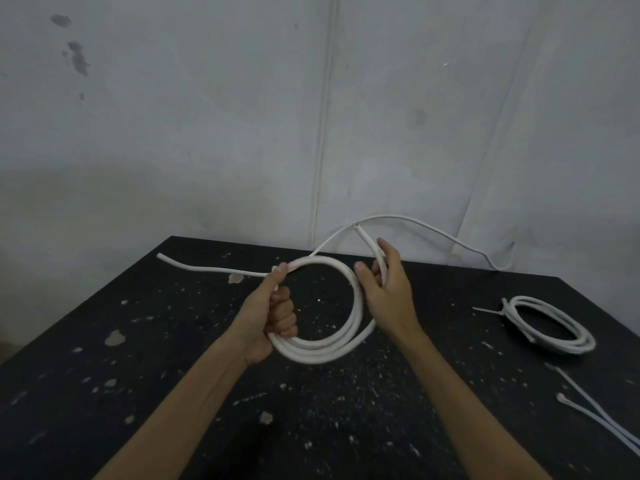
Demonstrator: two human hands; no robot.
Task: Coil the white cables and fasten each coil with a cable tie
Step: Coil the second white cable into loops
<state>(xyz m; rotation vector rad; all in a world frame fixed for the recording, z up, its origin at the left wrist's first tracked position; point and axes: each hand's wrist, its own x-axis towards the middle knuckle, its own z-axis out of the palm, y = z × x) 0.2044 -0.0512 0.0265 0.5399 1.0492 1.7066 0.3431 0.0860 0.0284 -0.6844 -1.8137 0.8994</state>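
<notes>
Gripping a half-wound coil of white cable (pixel 318 353) in a tightly closed left hand (pixel 272 315), a person holds the loops upright above a black, paint-flecked table (pixel 166 341). The fist wraps the coil's left side, thumb pressed on top of the strands. The right hand (pixel 384 292) cups the coil's opposite side, thumb and loosely curled fingers closing around the outermost turn, whose cut end (pixel 358 232) pokes up just past the fingertips. A straight tail (pixel 207 270) of the same cable juts left from the left thumb, out over the tabletop. Behind the hands a thinner white cable (pixel 433 228) arcs toward the far right of the table near the grey wall (pixel 207 133); whether it joins the coil cannot be told. On the table, well to the right, lies a finished coil (pixel 581 341), bound with a cable tie (pixel 485 310). Loose cable ties (pixel 561 398) rest nearer the front right corner.
</notes>
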